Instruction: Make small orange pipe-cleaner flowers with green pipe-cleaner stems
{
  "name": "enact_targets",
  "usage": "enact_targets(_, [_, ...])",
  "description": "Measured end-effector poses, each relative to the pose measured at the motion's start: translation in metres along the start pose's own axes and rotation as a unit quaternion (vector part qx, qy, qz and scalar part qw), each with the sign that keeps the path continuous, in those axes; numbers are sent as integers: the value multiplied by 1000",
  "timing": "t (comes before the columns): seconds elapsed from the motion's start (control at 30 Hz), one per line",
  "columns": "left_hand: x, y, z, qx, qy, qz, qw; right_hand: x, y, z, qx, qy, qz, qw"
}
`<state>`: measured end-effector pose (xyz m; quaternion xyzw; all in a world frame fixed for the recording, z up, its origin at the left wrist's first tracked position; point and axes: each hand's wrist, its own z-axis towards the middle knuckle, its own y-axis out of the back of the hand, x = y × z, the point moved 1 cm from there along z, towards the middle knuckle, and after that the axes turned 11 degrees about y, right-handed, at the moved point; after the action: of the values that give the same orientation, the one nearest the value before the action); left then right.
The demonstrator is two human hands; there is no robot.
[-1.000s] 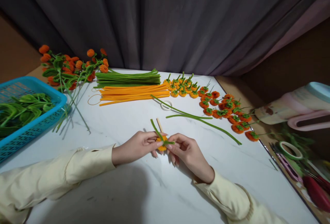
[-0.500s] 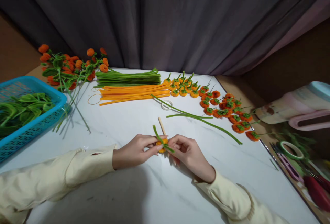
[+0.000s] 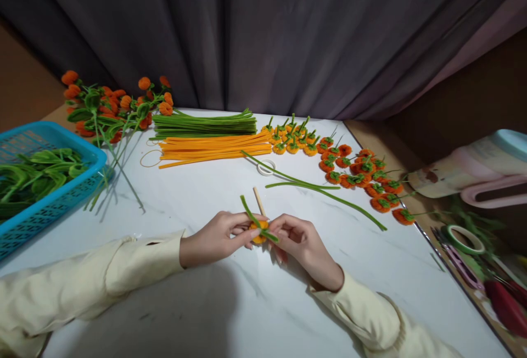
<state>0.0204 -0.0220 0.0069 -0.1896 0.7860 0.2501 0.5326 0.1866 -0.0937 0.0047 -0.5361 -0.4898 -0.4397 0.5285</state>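
Between my two hands is a small yellow-orange pipe-cleaner pumpkin (image 3: 258, 239), with a green pipe cleaner (image 3: 249, 210) crossing its top. My left hand (image 3: 220, 239) pinches the pumpkin from the left, thumb and forefinger closed on it. From the right, my right hand (image 3: 303, 245) has its fingertips pressed together on the short end of the green pipe cleaner. Just beyond the fingers lies a thin wooden stick (image 3: 259, 201) on the table; its near end is hidden behind the hands. Two loose green pipe cleaners (image 3: 354, 205) lie farther off to the right.
Bundles of green pipe cleaners (image 3: 206, 125) and orange pipe cleaners (image 3: 214, 148) lie at the back, beside rows of small yellow pumpkins (image 3: 292, 146) and orange pumpkins (image 3: 362, 167). A blue basket (image 3: 96, 161) of green leaves stands left. Tape (image 3: 465, 239) and a cup (image 3: 457, 168) are at right.
The green pipe cleaner's long end has tipped slightly to the left, and the left fingers have shifted a little on the pumpkin. The right hand has hardly moved.
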Motion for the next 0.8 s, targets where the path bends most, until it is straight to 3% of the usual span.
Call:
enact_targets(0.3, [2,4,3,44,41,-105,993,-2,-2,-2,-26,12,49,998])
enact_targets(0.8, [5,1,4,35,38,-81,995,-2,-1,-1,-24,7,34,999])
